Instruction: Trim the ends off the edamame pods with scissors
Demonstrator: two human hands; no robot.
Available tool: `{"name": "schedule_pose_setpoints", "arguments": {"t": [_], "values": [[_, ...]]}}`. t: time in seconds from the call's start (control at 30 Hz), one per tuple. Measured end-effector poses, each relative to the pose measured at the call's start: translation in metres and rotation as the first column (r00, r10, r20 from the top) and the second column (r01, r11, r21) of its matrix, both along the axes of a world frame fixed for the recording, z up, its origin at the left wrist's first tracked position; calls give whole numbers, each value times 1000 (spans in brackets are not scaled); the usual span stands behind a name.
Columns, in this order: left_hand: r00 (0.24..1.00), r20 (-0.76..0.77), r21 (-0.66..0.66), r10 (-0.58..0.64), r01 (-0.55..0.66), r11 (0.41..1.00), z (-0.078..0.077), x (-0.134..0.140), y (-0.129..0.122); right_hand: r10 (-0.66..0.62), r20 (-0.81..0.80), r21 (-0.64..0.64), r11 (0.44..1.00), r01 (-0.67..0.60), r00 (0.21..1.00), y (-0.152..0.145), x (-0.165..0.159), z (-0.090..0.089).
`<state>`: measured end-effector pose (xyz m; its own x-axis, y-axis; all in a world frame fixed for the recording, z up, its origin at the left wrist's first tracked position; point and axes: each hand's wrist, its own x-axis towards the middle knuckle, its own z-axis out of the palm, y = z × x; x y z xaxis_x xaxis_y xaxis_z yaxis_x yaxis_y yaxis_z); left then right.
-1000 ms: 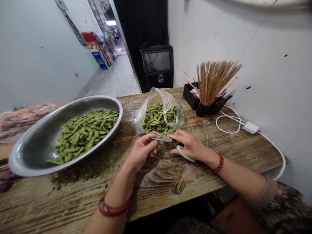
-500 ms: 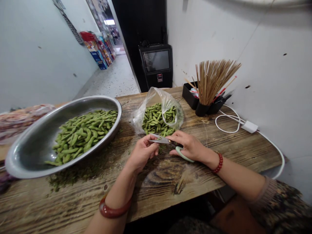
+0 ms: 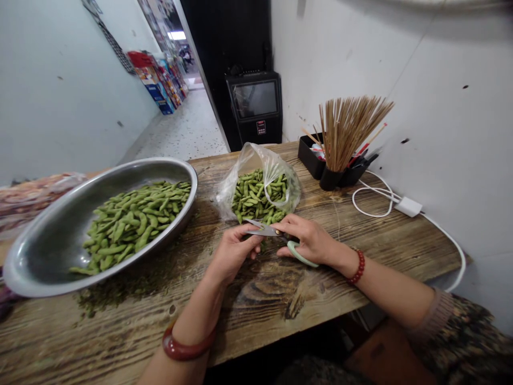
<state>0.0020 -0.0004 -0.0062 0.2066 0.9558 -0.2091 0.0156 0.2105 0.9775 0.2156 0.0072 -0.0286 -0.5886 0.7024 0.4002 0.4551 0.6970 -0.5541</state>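
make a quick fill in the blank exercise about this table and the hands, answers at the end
1. The right hand holds a pair of ____.
2. From the person's view, the metal basin stands to the ____ of the plastic bag.
3. The beaded bracelet is on the ____ wrist.
4. The thin sticks stand in a ____ holder.

Missing words: scissors; left; right; black

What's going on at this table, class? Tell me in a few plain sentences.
At a wooden table, a person's right hand holds scissors with open blades. The left hand is at the blade tips; whether it pinches anything is hard to tell. A clear bag of green pods lies open just beyond. On the left, a metal bowl holds more pods, with green scraps beside it.
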Motion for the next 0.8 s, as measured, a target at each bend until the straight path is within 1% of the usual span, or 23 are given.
{"name": "schedule_pose_setpoints", "arguments": {"t": [0.27,0.47,0.8], "values": [[999,44,-7,-21,21,1000,-3,0,-1,-6,11,21,1000,6,1000,-2,1,1],[998,13,39,-56,55,998,-8,-6,2,-16,37,55,998,14,999,-2,1,0],[998,16,-32,-53,54,998,-2,-6,1,-15,80,64,998,10,997,-2,3,-2]]}}
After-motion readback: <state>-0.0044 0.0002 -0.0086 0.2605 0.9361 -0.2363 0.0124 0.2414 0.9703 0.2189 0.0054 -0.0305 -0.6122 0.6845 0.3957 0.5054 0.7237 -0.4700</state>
